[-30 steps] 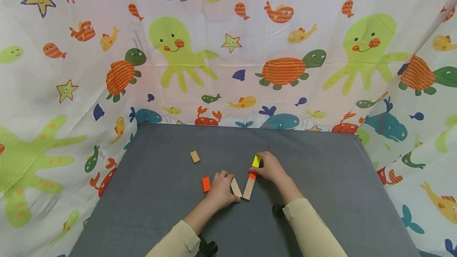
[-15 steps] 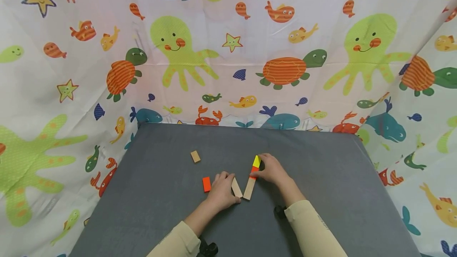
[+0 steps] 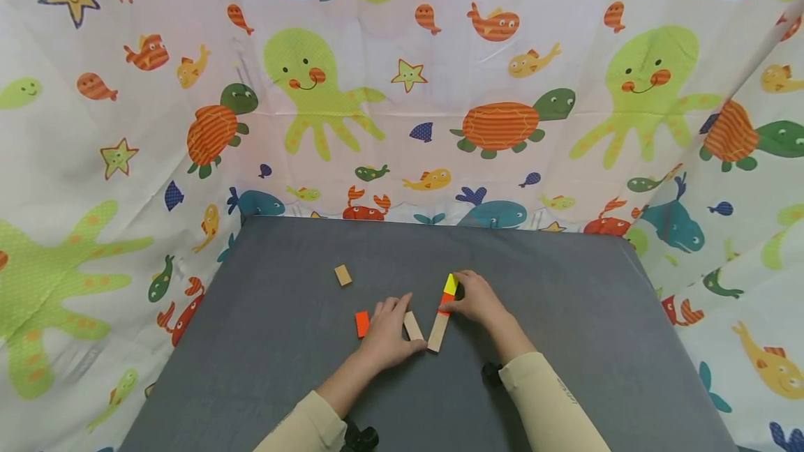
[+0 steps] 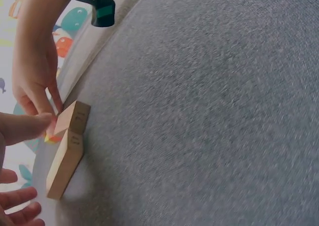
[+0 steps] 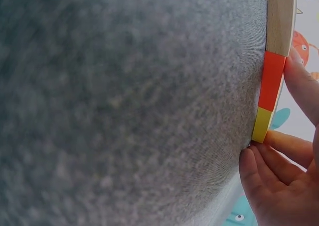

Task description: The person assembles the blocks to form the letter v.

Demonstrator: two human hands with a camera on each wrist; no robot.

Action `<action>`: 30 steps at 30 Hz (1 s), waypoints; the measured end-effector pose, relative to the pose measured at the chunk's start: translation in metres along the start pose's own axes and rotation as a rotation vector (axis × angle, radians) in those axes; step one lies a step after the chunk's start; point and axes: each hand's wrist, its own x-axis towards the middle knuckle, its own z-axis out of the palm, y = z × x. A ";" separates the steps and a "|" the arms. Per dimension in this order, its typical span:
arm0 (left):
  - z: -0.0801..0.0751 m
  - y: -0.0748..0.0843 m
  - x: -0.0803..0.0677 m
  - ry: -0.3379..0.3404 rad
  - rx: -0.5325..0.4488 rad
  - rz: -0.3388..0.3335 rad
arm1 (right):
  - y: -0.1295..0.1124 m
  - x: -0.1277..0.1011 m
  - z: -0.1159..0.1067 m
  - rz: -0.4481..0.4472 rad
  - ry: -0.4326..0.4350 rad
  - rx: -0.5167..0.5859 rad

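Note:
A row on the grey table has a plain wooden block [image 3: 437, 333], an orange-red block [image 3: 447, 300] and a yellow block [image 3: 451, 284] end to end. My right hand [image 3: 479, 300] holds the row's far part, its thumb beside the orange-red block and its fingertips at the yellow block [image 5: 262, 125]. Another wooden block [image 3: 412, 326] lies slanted to the left, its near end close to the row's, forming a V. Around this block my left hand [image 3: 384, 335] is spread; in the left wrist view, thumb and fingers stand apart from the wooden block [image 4: 64, 165].
A loose orange-red block [image 3: 362, 324] lies just left of my left hand. Farther back is a small wooden block [image 3: 343, 275]. A curtain printed with sea animals [image 3: 377, 110] hangs behind and beside the grey table [image 3: 540, 277].
My left hand has loosened from the slanted wooden block, its fingers spreading. My right thumb has shifted slightly nearer along the row; the orange-red block there now shows more fully.

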 end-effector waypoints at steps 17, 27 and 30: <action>-0.037 -0.039 0.000 0.119 -0.046 -0.060 | 0.003 0.001 0.000 0.005 -0.024 0.032; -0.050 -0.056 -0.001 0.059 0.011 -0.141 | 0.002 0.001 -0.001 0.012 -0.026 0.033; -0.052 -0.058 -0.001 0.037 0.033 -0.170 | 0.002 0.001 -0.001 0.016 -0.025 0.033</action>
